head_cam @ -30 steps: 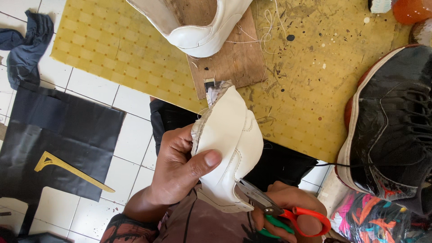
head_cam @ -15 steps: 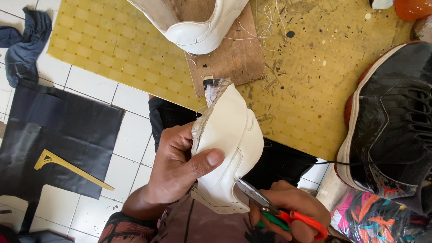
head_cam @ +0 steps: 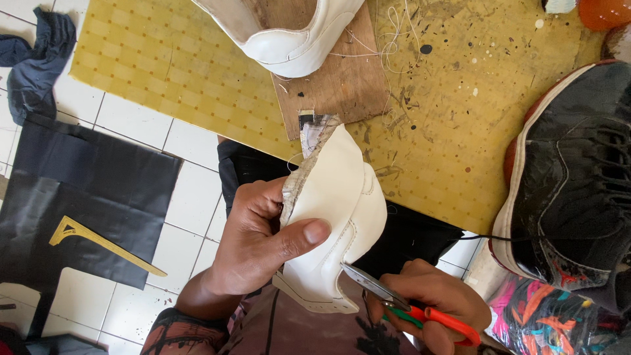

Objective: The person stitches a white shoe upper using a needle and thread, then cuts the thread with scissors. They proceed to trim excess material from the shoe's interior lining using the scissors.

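Yellow mat (head_cam: 197, 85) behind scissors (head_cam: 394, 299), white upper (head_cam: 342, 204)

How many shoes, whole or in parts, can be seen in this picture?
3. A white leather shoe upper is held in the left hand. A white sneaker lies on the brown wooden board at the top. A black sneaker is at the right edge. Others may be out of frame.

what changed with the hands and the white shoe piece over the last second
Very little. The right hand with the scissors crept slightly up and left, keeping the blade tips at the lower edge of the white shoe piece. The left hand kept its grip, thumb pressed across the front. The white shoe, wooden board, yellow mat and black sneaker stayed put.
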